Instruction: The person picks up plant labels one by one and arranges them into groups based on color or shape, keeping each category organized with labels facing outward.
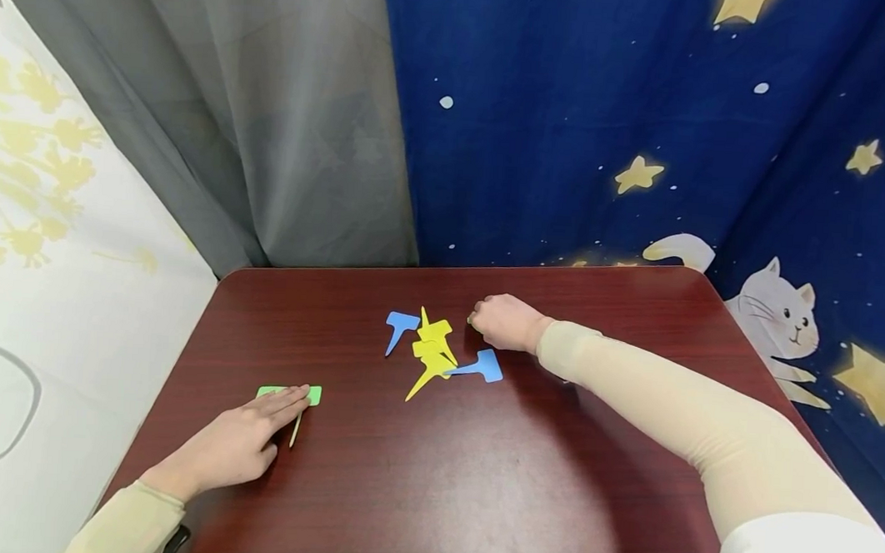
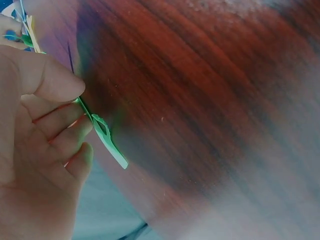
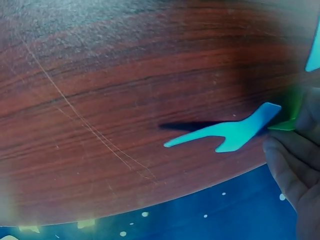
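In the head view my left hand (image 1: 234, 445) lies with extended fingers across a green T-shaped plant label (image 1: 314, 396) on the table's left side. Part of the label is under the fingers; its pointed stem shows below them. The thumb stays apart from it. Farther back, my right hand (image 1: 511, 322) has curled fingers pinching a green plant label (image 3: 286, 125), mostly hidden by the hand. Beside those fingertips, in the right wrist view, is a blue plant label (image 3: 240, 131) with a shadow along it; whether the hand touches it I cannot tell.
Between the hands, several yellow plant labels (image 1: 432, 361) overlap in a loose pile. One blue label (image 1: 402, 324) lies left of it, another blue label (image 1: 489, 366) at its right. The dark red-brown table (image 1: 431, 493) meets a gray curtain (image 1: 322, 136) and a blue star-patterned curtain (image 1: 538, 165).
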Available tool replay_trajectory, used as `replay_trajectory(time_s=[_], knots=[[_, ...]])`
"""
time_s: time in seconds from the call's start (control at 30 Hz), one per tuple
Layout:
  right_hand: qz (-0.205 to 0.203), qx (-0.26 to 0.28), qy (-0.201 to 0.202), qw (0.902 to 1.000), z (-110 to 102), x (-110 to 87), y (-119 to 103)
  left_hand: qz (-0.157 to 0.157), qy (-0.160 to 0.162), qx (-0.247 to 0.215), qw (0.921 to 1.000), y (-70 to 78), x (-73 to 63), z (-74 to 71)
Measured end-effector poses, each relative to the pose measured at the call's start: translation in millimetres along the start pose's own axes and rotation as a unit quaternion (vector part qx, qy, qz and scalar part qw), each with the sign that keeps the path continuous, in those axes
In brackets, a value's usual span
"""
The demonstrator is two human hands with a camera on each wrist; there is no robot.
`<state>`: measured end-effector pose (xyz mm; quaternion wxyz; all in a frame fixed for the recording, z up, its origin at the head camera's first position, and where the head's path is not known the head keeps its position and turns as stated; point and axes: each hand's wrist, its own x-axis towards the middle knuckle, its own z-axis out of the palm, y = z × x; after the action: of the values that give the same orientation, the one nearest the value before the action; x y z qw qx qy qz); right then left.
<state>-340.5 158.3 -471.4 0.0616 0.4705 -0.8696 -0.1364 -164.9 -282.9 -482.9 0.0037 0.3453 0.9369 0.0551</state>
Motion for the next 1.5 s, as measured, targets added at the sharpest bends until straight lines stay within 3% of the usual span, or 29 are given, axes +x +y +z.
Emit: replay_trajectory(time_s=[0.27,0.43,0.6,1.03,1.27,1.5], knots=[[0.023,0.012,0.044,0.9987,3,1.2,5,-0.001,0.005,-0.001,1.0000,-2.4,0.2,-0.6],[0.057,0.024,0.095,0.9936,4,-3.7,10,-0.003,0.001,-0.006,1.0000,-0.1,-1.0,1.0],[0.060,0.011,0.133,0.9893,3,-4.7,11,-0.003,0.002,-0.004,1.0000,2.2,-1.3,-0.7],[0.033,0.025,0.182,0.9825,-6,10.1,-3,0.000,0.007,-0.003,1.0000,-1.2,-0.1,2.7],[-0.004,0.007,0.202,0.9793,-14,19.5,-18,-0.008,-0.005,-0.002,1.0000,-1.4,0.3,1.8],[-0.052,-0.020,0.196,0.9789,-27,33.8,-37,-0.010,-0.010,-0.002,0.9999,-2.1,1.1,3.3]])
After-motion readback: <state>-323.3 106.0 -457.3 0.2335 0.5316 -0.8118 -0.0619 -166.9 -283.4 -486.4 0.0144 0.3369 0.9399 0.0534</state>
